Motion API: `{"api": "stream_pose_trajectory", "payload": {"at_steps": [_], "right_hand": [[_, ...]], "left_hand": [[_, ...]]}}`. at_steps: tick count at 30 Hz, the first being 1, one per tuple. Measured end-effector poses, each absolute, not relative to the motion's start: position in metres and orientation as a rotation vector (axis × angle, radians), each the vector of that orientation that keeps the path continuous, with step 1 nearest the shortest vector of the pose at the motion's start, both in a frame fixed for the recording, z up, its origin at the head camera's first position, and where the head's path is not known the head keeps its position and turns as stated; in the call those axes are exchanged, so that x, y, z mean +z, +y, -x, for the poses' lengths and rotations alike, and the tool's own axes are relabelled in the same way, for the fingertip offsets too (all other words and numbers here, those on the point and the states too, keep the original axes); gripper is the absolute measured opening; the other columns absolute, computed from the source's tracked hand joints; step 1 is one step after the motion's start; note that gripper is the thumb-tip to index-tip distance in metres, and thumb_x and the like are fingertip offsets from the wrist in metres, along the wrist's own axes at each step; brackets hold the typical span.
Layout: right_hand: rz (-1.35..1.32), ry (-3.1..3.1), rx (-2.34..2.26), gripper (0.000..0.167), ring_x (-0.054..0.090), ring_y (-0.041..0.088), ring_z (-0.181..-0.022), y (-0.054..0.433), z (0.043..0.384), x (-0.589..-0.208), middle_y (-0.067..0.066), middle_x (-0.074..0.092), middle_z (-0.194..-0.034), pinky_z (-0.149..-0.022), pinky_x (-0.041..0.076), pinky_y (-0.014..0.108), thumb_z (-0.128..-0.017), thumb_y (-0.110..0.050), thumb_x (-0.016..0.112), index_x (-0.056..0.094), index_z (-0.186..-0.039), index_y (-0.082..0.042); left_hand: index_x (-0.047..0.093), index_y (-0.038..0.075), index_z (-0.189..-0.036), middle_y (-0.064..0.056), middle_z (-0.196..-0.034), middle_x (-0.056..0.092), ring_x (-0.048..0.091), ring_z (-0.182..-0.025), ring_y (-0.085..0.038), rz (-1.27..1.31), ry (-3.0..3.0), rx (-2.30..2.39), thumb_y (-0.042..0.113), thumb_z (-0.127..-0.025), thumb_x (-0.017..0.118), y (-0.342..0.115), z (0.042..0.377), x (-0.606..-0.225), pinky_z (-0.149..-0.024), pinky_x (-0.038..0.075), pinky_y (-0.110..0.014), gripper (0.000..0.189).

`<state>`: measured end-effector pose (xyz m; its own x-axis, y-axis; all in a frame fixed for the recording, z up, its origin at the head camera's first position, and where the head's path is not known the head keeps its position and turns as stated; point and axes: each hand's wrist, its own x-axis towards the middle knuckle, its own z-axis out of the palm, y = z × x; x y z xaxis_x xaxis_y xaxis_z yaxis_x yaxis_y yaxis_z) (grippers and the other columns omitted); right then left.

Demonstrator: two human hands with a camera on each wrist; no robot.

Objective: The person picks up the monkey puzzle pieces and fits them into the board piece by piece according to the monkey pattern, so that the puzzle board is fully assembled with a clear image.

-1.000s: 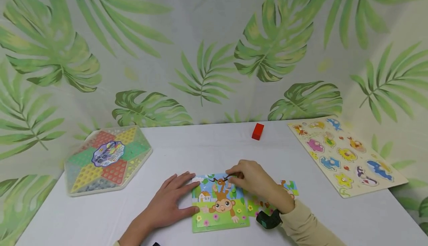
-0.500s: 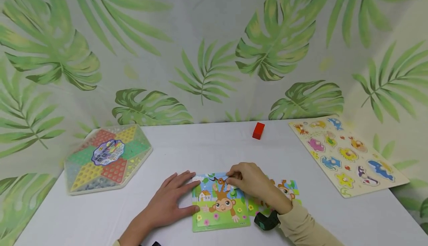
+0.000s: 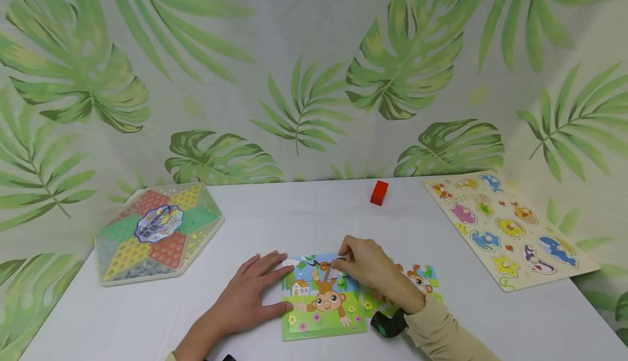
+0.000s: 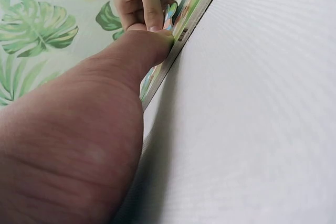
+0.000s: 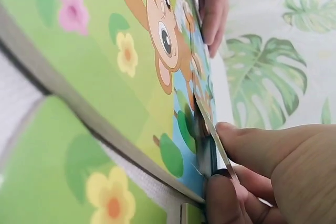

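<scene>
square, flat puzzle board with a glossy printed monkey and a green border point(image 3: 324, 323) lies face up at six o'clock on the smooth white tabletop point(image 3: 275, 219). left hand point(image 3: 247, 295) rests relaxed along its nine o'clock edge, fingers spread and extended, thumb touching the rim, grasping nothing. right hand point(image 3: 370, 263), at the board's one o'clock part, pinches a thin, stiff puzzle piece point(image 5: 211, 127) between thumb and fingers; piece tilted, seen nearly edge-on, close to the board's surface. whether it touches, cannot tell. at three o'clock, partly under the forearm: a second glossy green monkey board point(image 3: 369, 307). around the first board: hexagonal clear plastic game box point(image 3: 159, 234) between nine and ten, red rectangular block point(image 3: 379, 192) at one, cream peg board with animal shapes point(image 3: 510, 230) between two and three.
</scene>
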<state>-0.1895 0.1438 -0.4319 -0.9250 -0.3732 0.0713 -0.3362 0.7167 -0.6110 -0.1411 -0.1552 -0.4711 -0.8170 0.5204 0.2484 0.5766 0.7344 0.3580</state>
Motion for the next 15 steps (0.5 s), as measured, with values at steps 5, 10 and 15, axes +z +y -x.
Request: {"api": "stream_pose_trajectory", "payload": {"at_steps": [5,10,15], "right_hand": [[0.52,2.869,-0.961,0.027,0.047,0.009,-0.057,0.1388,0.1896,-0.4289,-0.006,0.052,-0.065,-0.054,0.038,0.021,-0.088,-0.026,0.083,0.061,-0.085,-0.012],[0.52,2.902,-0.909,0.031,0.046,0.01,-0.057,0.1352,0.1894,-0.4272,-0.005,0.05,-0.062,-0.053,0.036,0.022,-0.087,-0.028,0.084,0.058,-0.081,-0.013],[0.577,2.96,-0.829,0.033,0.043,0.011,-0.059,0.1333,0.1891,-0.4291,-0.005,0.049,-0.067,-0.053,0.034,0.022,-0.087,-0.028,0.084,0.055,-0.078,-0.015]], "left_hand": [[0.06,0.027,-0.146,0.002,-0.158,0.049,0.04,-0.15,-0.023,0.885,-2.8,-0.639,0.064,-0.09,0.068,-0.1555,0.1407,-0.4712,-0.124,0.028,-0.053,0.067],[0.06,0.027,-0.146,0.001,-0.157,0.05,0.04,-0.15,-0.023,0.886,-2.802,-0.652,0.063,-0.09,0.069,-0.1551,0.1403,-0.4703,-0.124,0.028,-0.053,0.067],[0.06,0.027,-0.146,0.002,-0.157,0.05,0.04,-0.15,-0.024,0.885,-2.813,-0.65,0.065,-0.09,0.067,-0.1552,0.1403,-0.4698,-0.124,0.028,-0.054,0.067]]}}
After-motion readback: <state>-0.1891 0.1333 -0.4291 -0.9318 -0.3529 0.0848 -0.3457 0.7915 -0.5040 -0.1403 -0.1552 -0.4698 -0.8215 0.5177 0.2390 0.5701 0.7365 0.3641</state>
